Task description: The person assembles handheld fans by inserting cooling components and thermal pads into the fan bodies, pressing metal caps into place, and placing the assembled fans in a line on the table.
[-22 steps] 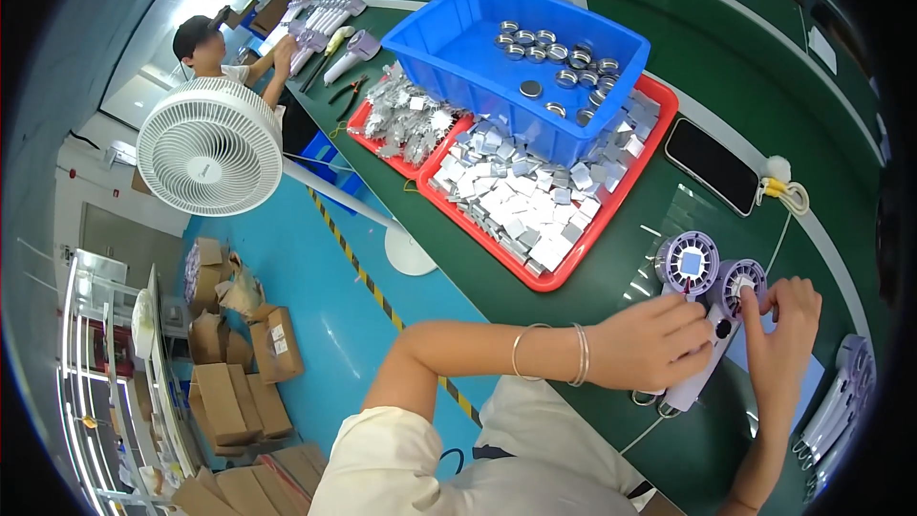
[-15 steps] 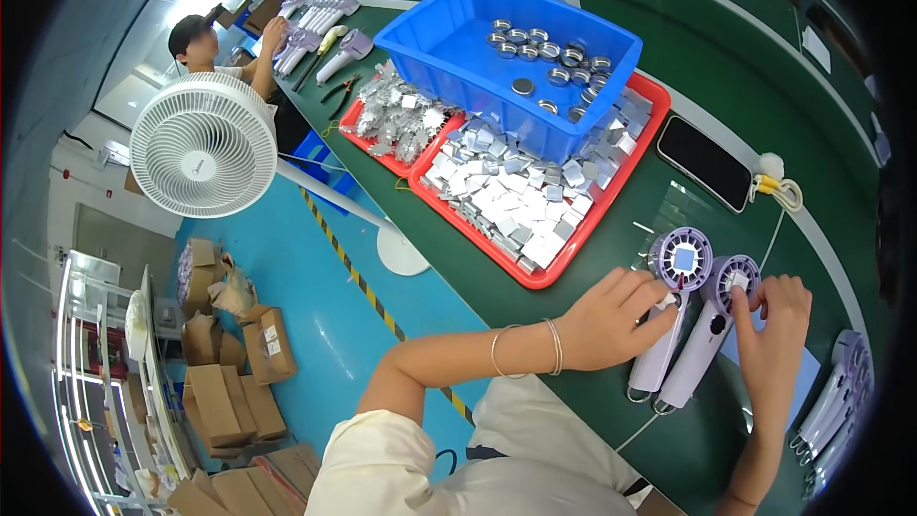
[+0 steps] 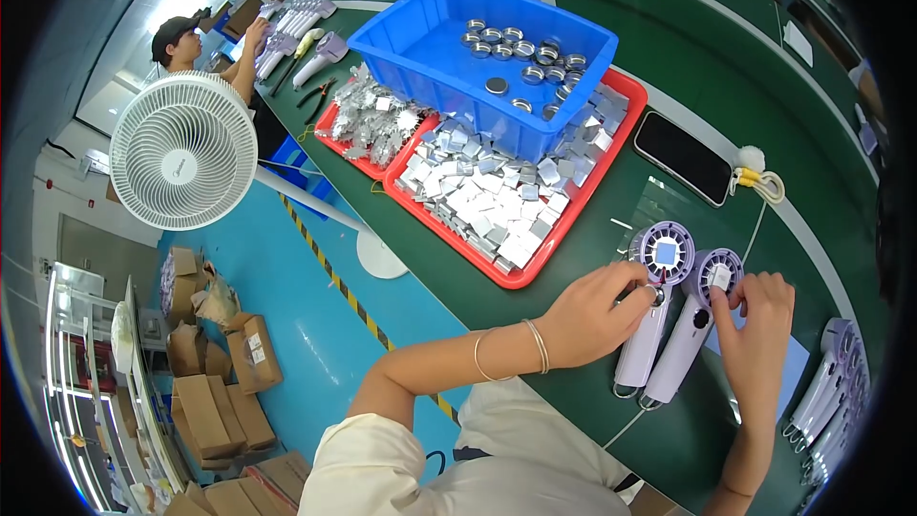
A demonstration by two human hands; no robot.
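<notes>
Two lavender handheld fans lie side by side on the green table: a left fan [image 3: 642, 344] and a right fan [image 3: 680, 354]. A pale blue-grey square sits at the centre of the left fan's round head. My left hand [image 3: 597, 315] is bent over that fan's neck, its fingertips pinched beside a round dark button; whatever they hold is hidden. At the right fan's head, a small silver square plate [image 3: 719, 275] sits at the hub. The thumb of my right hand [image 3: 757, 325] touches its lower edge, with the index finger curled close by.
A blue bin [image 3: 401, 72] of round metal rings overlaps a red tray [image 3: 573, 234] of silver squares. Beside them are star-shaped metal pieces [image 3: 368, 119], pliers [image 3: 315, 96], a phone [image 3: 683, 158] and a corded item [image 3: 759, 182]. More fans [image 3: 831, 382] lie far right. A co-worker [image 3: 181, 43] sits beyond a white floor fan [image 3: 181, 153].
The whole view has shifted slightly. A white bit at my left fingertips no longer shows, and the left fan's dark button is now visible there. My right hand stays at the right fan's hub.
</notes>
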